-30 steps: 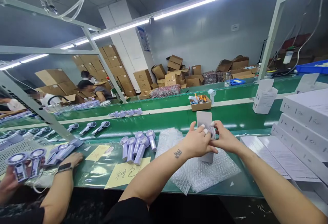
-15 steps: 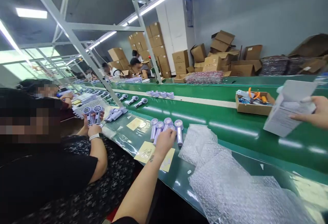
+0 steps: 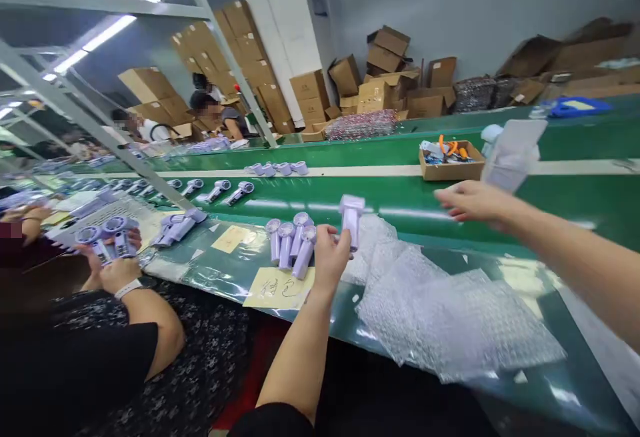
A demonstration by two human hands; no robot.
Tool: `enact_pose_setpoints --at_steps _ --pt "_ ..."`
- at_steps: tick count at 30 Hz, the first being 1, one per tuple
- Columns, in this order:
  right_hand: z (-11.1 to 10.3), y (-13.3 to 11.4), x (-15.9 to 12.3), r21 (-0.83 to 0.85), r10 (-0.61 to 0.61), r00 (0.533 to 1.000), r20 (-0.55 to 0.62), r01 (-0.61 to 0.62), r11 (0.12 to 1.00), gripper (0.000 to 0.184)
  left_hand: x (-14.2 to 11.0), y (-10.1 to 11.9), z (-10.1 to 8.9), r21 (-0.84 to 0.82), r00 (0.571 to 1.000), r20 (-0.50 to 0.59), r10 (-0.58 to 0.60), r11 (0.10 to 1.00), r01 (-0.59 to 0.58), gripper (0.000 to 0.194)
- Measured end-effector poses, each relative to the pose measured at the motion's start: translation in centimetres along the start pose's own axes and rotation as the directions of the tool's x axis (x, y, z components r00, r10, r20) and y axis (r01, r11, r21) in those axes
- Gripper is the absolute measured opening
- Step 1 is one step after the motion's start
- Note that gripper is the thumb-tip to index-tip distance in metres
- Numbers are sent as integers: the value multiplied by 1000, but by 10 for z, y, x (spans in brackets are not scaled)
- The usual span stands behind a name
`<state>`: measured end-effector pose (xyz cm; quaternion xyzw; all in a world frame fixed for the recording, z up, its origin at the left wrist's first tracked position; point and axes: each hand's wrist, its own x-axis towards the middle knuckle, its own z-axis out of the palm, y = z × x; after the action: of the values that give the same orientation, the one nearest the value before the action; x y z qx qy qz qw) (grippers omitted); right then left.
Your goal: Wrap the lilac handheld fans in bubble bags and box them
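Note:
My left hand (image 3: 332,258) is closed around the handle of a lavender handheld fan (image 3: 353,218), held up over the table edge of the green belt. My right hand (image 3: 467,202) reaches leftward over the belt with its fingers stretched out and nothing in them. Just behind it, an open white box (image 3: 514,153) stands on the belt with its flap up. Several more lavender fans (image 3: 286,243) lie grouped left of my left hand. Clear bubble wrap bags (image 3: 445,317) are spread below and between my hands.
A handwritten yellow paper (image 3: 275,289) lies under the fans' lower ends. On the belt sits a small cardboard tray (image 3: 450,169) of tools and parts. To the left, a co-worker's hands (image 3: 117,270) hold two fans. A slanted metal post (image 3: 125,153) rises there.
Both hands were together at the box; then my right hand carried it out over the belt and let go. My left hand went to the fans and lifted one. The camera view has swung.

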<state>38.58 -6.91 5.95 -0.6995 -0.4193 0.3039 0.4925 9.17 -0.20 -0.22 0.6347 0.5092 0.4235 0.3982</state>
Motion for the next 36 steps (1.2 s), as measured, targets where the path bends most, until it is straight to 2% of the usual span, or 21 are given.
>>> enact_pose_setpoints --at_steps 1,2,3,5,6,8,10,12,15,17,18,19,22,23,24,27,29,33,34,35,36 --pt "23 -3 -19 39 88 990 110 -92 995 28 -14 9 13 -149 996 86 6 989 7 33" --pt "41 -5 -37 177 197 939 282 -253 951 27 -29 17 26 -268 981 194 29 963 25 33" --pt "53 -6 -53 320 222 909 353 -340 884 25 -44 24 36 -349 945 319 73 936 46 33" --pt "59 -7 -85 547 249 913 322 -394 738 16 -67 30 48 -405 802 552 228 914 20 30" --pt "53 -7 -101 618 260 937 235 -350 704 14 -75 30 49 -392 693 642 326 917 -68 29" --pt "31 -4 -135 670 279 959 53 -241 702 13 -81 23 47 -323 416 766 490 853 -409 26" --pt "5 6 -171 680 287 956 -53 -176 712 18 -79 13 44 -227 146 854 499 610 -759 24" --pt "-15 23 -208 702 330 943 -51 -201 683 25 -76 3 47 -175 -29 921 389 344 -923 27" --pt "-25 59 -258 727 415 907 75 -334 600 30 -71 -7 60 -216 -169 949 267 158 -963 22" --pt "-21 80 -286 738 470 874 124 -398 545 32 -69 -12 68 -249 -212 938 274 108 -963 18" --pt "-18 88 -297 749 493 861 127 -409 521 33 -68 -14 72 -231 -192 934 303 100 -968 17" --pt "-13 94 -306 762 508 852 124 -410 501 34 -68 -16 76 -187 -139 928 345 109 -976 15" --pt "4 95 -317 791 465 872 152 -389 472 39 -72 -15 86 4 127 848 515 233 -972 18" --pt "11 92 -315 792 418 890 179 -383 475 43 -75 -13 89 30 191 802 566 282 -959 20" --pt "17 88 -309 790 360 909 211 -375 485 48 -79 -10 92 28 231 758 610 323 -946 20" --pt "32 79 -280 800 226 938 261 -342 493 56 -93 3 97 -70 284 669 687 439 -896 17" --pt "37 78 -260 816 213 942 259 -332 474 50 -100 12 96 -130 373 632 680 567 -813 15" --pt "41 85 -237 770 247 936 252 -348 535 40 -106 23 94 -150 707 518 481 865 -479 14" --pt "42 87 -235 747 261 933 248 -356 562 38 -107 25 94 -154 739 490 463 880 -450 13" --pt "43 89 -234 728 278 930 242 -363 581 35 -108 25 94 -163 729 469 498 860 -483 13" --pt "44 91 -233 716 294 927 232 -367 593 33 -110 25 95 -173 685 455 569 811 -559 13"
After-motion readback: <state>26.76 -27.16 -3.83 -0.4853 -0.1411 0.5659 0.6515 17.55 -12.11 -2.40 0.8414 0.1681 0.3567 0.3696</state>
